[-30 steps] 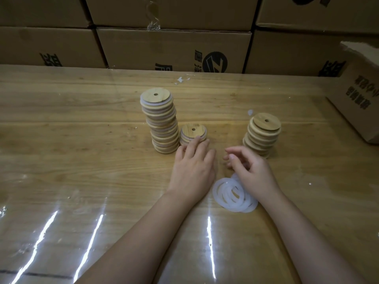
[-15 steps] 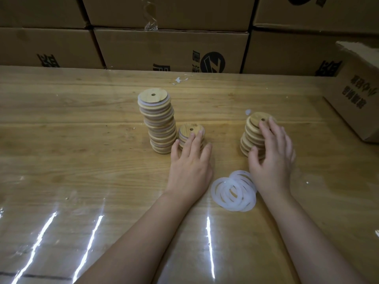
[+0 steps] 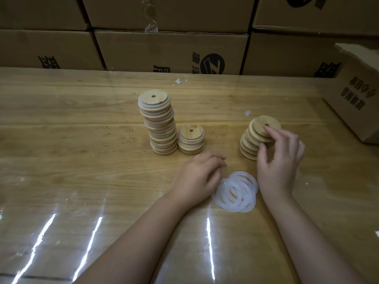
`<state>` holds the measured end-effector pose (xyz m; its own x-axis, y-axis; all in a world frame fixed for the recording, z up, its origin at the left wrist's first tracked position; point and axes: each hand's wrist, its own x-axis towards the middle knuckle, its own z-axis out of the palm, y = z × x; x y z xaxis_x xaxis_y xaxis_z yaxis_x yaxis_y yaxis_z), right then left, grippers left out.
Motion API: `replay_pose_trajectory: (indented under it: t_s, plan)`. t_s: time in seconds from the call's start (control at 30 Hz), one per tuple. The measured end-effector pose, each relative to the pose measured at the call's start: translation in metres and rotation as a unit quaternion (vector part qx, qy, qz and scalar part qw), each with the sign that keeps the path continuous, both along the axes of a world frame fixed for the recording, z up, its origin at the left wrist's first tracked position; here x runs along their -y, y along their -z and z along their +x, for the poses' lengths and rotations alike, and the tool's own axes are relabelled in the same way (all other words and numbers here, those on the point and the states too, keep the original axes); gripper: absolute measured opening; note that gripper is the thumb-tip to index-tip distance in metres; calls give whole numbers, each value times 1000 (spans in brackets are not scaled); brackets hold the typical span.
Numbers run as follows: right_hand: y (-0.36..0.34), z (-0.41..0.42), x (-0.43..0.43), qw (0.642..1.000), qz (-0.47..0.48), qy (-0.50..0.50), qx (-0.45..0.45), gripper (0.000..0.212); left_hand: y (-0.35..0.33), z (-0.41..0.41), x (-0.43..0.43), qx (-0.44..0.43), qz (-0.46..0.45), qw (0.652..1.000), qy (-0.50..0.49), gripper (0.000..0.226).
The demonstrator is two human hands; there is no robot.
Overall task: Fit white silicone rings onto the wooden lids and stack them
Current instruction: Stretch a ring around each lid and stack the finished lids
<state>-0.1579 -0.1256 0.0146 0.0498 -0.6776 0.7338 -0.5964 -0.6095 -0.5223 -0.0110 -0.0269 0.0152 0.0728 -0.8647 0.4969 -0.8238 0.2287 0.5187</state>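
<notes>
The top lid (image 3: 264, 125) of the right-hand stack of bare wooden lids (image 3: 247, 145) sits tilted between the fingers (image 3: 273, 132) of the right hand (image 3: 280, 162): the forefinger lies on its face near the centre hole and the thumb curls against its near edge, so the hand pinches it. The right wrist is raised off the table (image 3: 82, 160). The left hand (image 3: 196, 177) rests palm down, its fingers loosely curled and slightly blurred, holding nothing visible, just beside the pile of white rings (image 3: 235, 194) that lies between the two hands. Behind it stand a tall stack (image 3: 160, 124) and a short stack (image 3: 191, 140) of ringed lids, side by side.
</notes>
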Motion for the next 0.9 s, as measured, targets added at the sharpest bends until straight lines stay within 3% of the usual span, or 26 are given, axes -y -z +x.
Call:
replay_pose_trajectory:
  t_s: [0.2,0.4,0.83,0.9]
  plan:
    - [1,0,1,1000,-2,-21,9,29,2,0,1,-7,1,1000,-16,13]
    - [4,0,2,996,61,-59,36,27,4,1,2,1,-1,1000,-26,12]
    - [5,-4,7,988,57,-76,124,23,6,2,3,9,-3,1000,-26,14]
    - [4,-4,7,986,42,-80,141,23,8,2,4,-22,-5,1000,-19,15]
